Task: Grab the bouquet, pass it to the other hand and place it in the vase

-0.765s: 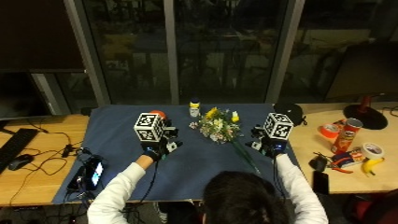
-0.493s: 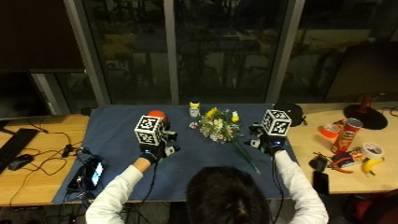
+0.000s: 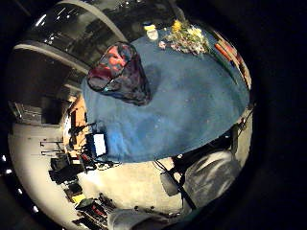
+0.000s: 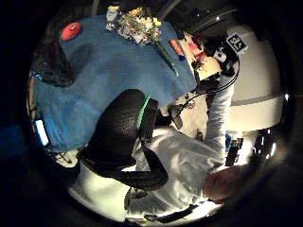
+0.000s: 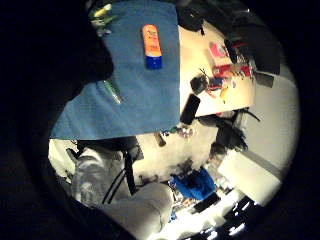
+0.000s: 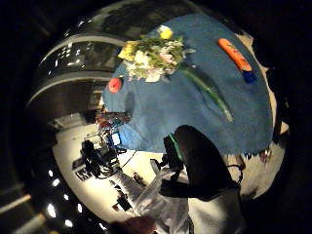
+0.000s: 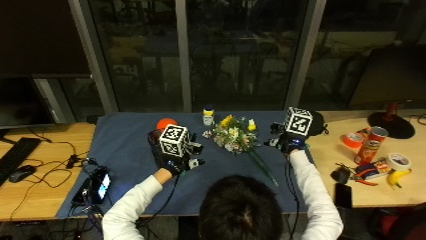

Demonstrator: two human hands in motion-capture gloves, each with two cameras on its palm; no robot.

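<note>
The bouquet [image 7: 233, 136] of yellow and white flowers lies on the blue cloth [image 7: 126, 150], its green stems [image 7: 263, 167] pointing toward the person. A dark glass vase [image 3: 122, 72] stands on the cloth close to my left hand [image 7: 174, 161]; the outside view mostly hides it behind that hand. My left hand hovers left of the flowers and holds nothing, its fingers relaxed. My right hand [image 7: 287, 145] hovers just right of the bouquet [image 6: 151, 53], also holding nothing. The right thumb side palm view shows the flowers and stems lying free on the cloth.
A red ball [image 7: 165, 122] and a small yellow-capped bottle [image 7: 208, 116] sit behind the bouquet. An orange tube [image 6: 234, 52] lies on the cloth under the right hand. A phone [image 7: 101, 184] sits at the cloth's left edge; a can [image 7: 373, 145], tape and a banana are on the wood at the right.
The left hand has shifted a little right, toward the bouquet. The right hand has drifted slightly farther up the table. The bouquet has not moved.
</note>
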